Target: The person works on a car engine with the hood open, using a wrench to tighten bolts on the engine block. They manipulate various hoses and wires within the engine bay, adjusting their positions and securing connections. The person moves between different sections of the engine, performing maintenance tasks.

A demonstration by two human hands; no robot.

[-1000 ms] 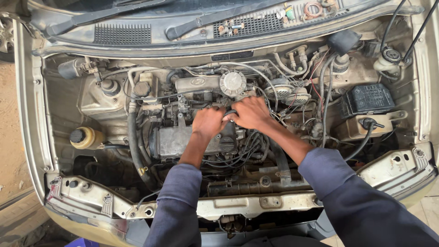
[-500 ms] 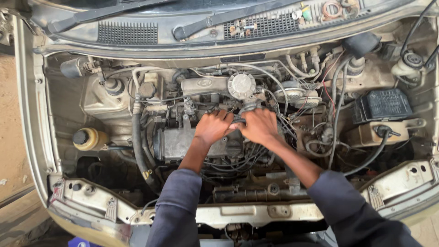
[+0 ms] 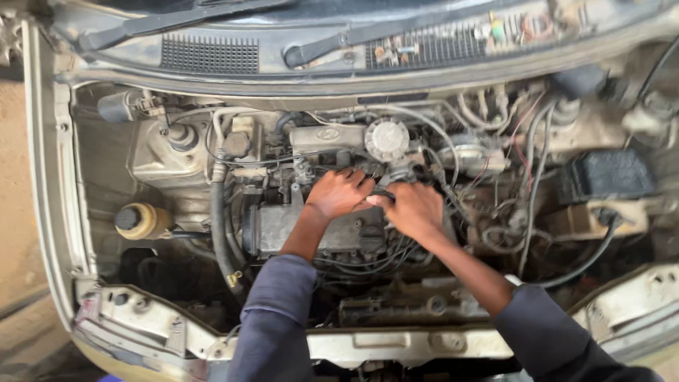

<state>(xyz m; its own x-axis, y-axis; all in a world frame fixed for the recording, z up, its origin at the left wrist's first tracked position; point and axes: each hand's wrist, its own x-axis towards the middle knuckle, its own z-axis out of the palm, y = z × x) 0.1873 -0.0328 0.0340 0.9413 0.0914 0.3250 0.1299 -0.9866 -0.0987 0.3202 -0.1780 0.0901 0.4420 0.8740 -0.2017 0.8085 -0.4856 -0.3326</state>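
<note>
Over the open engine bay, the left hand (image 3: 339,192) and the right hand (image 3: 415,209) rest side by side on the engine top (image 3: 311,226), just below the round white cap (image 3: 386,139), fingers curled around a dark cable (image 3: 385,194), though how firm each grip is I cannot tell.

Engine bay, viewed from the front. The engine (image 3: 311,226) sits at centre, with the round cap (image 3: 387,139) behind it. Both hands rest on top of the engine, just in front of the cap: left hand (image 3: 339,192) beside right hand (image 3: 414,210), touching. A thick hose (image 3: 218,226) runs down the engine's left side. The reservoir (image 3: 141,221) lies further left, near the bay wall. The battery (image 3: 608,175) stands well to the right. The wipers (image 3: 212,18) lie behind the bay. The front crossmember (image 3: 396,345) runs before the engine.
</note>
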